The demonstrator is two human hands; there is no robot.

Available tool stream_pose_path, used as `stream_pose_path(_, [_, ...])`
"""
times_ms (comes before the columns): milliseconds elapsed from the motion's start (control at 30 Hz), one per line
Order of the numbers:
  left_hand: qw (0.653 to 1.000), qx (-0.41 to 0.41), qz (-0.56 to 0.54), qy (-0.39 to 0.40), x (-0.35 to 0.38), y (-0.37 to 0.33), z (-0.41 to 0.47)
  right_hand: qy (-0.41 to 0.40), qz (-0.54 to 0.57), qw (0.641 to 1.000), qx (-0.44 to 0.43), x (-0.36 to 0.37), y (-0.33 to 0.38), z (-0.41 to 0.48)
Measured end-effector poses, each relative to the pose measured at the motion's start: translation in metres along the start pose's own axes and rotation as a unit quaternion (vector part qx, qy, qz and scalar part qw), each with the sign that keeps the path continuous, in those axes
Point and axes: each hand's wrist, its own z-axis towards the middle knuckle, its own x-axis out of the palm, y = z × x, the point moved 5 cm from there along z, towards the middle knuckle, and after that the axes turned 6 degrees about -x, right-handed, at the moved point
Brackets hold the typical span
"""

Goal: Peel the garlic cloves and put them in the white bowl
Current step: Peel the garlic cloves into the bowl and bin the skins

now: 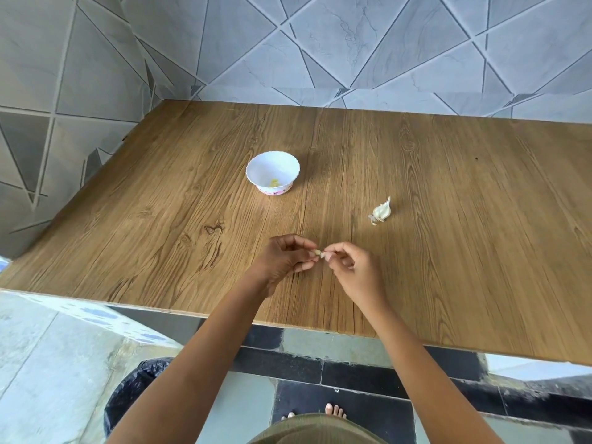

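Over the wooden table [448, 251] both hands meet on one small garlic clove [317, 252]. My left hand [285, 261] pinches the clove between thumb and fingers. My right hand [355, 267] pinches its other end, where a bit of pale skin [323, 255] shows. A white bowl [256, 169] with a scalloped rim stands farther back and to the left; a little pale peeled garlic [274, 183] lies in its bottom. A partial garlic bulb [381, 212] with papery skin lies on the table to the right of the hands.
Tiled walls close the table's far side and left side. Below the near edge stands a black-lined bin [134, 398] on the floor at the left. My bare toes [334, 410] show on the dark floor tiles.
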Motion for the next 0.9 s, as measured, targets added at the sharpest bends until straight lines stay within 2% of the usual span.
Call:
stream_pose_path(100, [1.000,0.005,0.009,-0.003,-0.001,0.000,0.000,0.039,0.076,0.995,0.043,0.006,0.001,0.000])
stream_pose_path(300, [0.997,0.017,0.069,-0.005,-0.004,-0.002,-0.004,0.044,0.189,0.977,0.091,0.003,0.006,-0.001])
stream_pose_path(467, [0.989,0.033,0.144,-0.012,-0.003,-0.006,-0.002,0.035,0.219,0.969,0.112,0.001,0.009,-0.002])
stream_pose_path(700, [0.984,0.047,0.172,-0.028,-0.006,-0.007,0.000,0.032,0.225,0.965,0.128,-0.001,0.009,-0.005])
stream_pose_path(767, [0.968,0.064,0.236,-0.055,-0.007,-0.008,-0.001,0.032,0.224,0.965,0.134,-0.001,0.009,-0.005])
stream_pose_path(900, [0.880,0.147,0.444,-0.089,-0.001,-0.012,-0.001,0.032,0.221,0.964,0.143,-0.001,0.006,-0.007])
